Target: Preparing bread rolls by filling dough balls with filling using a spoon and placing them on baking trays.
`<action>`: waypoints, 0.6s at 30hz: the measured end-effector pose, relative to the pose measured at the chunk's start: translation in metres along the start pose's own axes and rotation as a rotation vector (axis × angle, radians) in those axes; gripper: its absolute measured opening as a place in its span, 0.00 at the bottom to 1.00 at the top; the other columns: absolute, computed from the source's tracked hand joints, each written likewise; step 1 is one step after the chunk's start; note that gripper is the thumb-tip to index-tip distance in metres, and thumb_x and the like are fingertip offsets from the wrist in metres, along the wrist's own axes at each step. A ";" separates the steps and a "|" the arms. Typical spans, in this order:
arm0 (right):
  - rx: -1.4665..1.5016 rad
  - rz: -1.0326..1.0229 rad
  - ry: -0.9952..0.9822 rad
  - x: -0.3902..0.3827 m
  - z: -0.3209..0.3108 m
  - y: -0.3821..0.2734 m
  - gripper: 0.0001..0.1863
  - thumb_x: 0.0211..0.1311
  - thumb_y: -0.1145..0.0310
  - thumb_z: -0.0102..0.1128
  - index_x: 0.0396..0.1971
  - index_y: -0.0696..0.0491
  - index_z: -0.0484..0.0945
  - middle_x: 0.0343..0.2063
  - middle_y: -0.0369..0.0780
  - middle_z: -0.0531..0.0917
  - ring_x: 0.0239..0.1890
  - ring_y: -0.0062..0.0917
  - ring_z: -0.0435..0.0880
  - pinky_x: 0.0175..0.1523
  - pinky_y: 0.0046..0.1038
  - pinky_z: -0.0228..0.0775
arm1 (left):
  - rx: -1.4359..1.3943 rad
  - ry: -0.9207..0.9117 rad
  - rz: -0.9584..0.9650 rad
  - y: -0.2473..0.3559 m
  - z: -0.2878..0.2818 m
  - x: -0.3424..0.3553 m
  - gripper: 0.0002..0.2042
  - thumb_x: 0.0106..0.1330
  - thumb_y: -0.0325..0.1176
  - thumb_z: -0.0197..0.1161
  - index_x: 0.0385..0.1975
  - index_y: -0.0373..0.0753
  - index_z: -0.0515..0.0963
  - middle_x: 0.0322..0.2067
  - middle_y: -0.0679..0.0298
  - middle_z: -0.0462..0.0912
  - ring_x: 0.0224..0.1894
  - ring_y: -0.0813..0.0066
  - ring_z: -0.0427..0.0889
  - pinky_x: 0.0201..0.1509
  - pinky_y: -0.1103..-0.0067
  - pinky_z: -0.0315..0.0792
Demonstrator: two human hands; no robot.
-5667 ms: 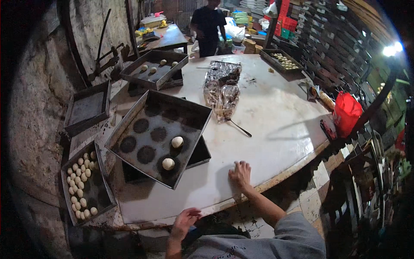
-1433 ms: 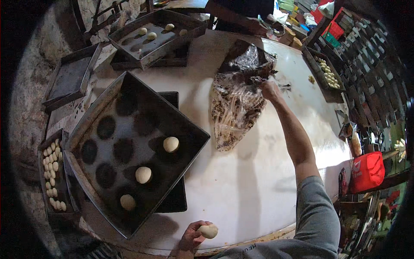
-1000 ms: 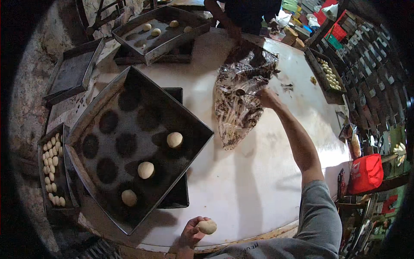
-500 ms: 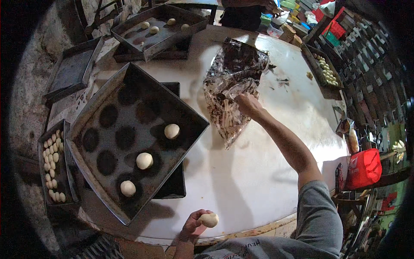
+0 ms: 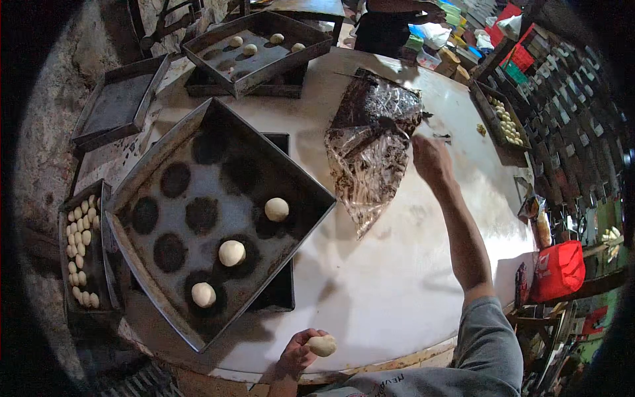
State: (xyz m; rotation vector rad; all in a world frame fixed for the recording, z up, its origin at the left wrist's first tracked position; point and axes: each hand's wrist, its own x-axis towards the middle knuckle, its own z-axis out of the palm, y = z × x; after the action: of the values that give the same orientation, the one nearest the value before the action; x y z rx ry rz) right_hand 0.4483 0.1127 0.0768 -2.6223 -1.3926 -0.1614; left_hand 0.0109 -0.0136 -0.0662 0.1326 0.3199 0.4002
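Observation:
My left hand is closed on a pale dough ball at the front edge. My right hand reaches out to the right edge of a crumpled clear plastic bag smeared with dark brown filling, its fingers closed; what they hold is hidden. A large square metal tray lies tilted on another tray, with three dough balls inside and dark round marks on its bottom.
The pale table has trays of dough balls at left, back and right, plus a bare tray. A red bag is at the right edge. A person stands beyond the table.
Since half a second ago my right hand has moved right, off the bag's middle to its edge. Earlier my left hand was empty and the big tray held two balls; now three.

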 end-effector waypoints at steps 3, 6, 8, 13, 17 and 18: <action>0.016 -0.066 0.090 0.064 0.044 0.016 0.09 0.51 0.69 0.44 0.27 0.53 0.76 0.26 0.50 0.77 0.31 0.43 0.78 0.34 0.39 0.69 | 0.052 0.103 -0.059 0.000 0.018 0.004 0.21 0.45 0.41 0.66 0.35 0.35 0.71 0.40 0.55 0.71 0.43 0.62 0.72 0.50 0.69 0.65; -0.044 -0.098 0.005 0.136 0.105 0.023 0.10 0.49 0.70 0.45 0.27 0.54 0.76 0.28 0.50 0.78 0.32 0.42 0.78 0.36 0.38 0.70 | 0.048 0.145 -0.222 0.000 0.020 0.008 0.19 0.45 0.37 0.65 0.34 0.33 0.70 0.40 0.54 0.71 0.43 0.61 0.72 0.50 0.70 0.66; -0.079 -0.073 -0.037 0.173 0.138 0.048 0.09 0.48 0.70 0.46 0.27 0.55 0.75 0.29 0.49 0.78 0.34 0.42 0.78 0.37 0.38 0.70 | -0.036 0.073 -0.227 -0.009 0.016 0.015 0.17 0.45 0.34 0.65 0.33 0.33 0.70 0.41 0.53 0.70 0.44 0.61 0.72 0.50 0.72 0.65; 0.064 -0.347 -0.031 0.169 0.171 0.001 0.14 0.57 0.61 0.41 0.32 0.55 0.72 0.30 0.48 0.77 0.36 0.42 0.76 0.40 0.39 0.68 | -0.071 0.066 -0.225 -0.020 -0.012 0.006 0.18 0.47 0.36 0.65 0.34 0.33 0.70 0.41 0.57 0.69 0.45 0.64 0.69 0.51 0.72 0.63; -0.034 -0.351 -0.158 0.159 0.149 0.017 0.13 0.58 0.61 0.42 0.31 0.52 0.73 0.24 0.48 0.75 0.31 0.41 0.77 0.33 0.37 0.68 | -0.050 -0.059 -0.261 -0.013 -0.003 0.031 0.19 0.48 0.38 0.64 0.34 0.32 0.70 0.41 0.57 0.69 0.46 0.63 0.69 0.51 0.71 0.62; -0.108 -0.371 -0.094 0.150 0.147 0.009 0.12 0.57 0.61 0.43 0.31 0.51 0.73 0.22 0.48 0.74 0.29 0.40 0.77 0.31 0.35 0.68 | -0.038 -0.018 -0.246 -0.014 -0.005 0.028 0.19 0.48 0.39 0.64 0.35 0.32 0.70 0.41 0.56 0.69 0.46 0.62 0.68 0.52 0.69 0.61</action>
State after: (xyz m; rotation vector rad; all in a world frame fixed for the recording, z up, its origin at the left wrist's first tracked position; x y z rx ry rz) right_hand 0.5425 0.2587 -0.0422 -2.4536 -1.9445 -0.1648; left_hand 0.0390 -0.0146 -0.0811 0.0582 0.3069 0.1612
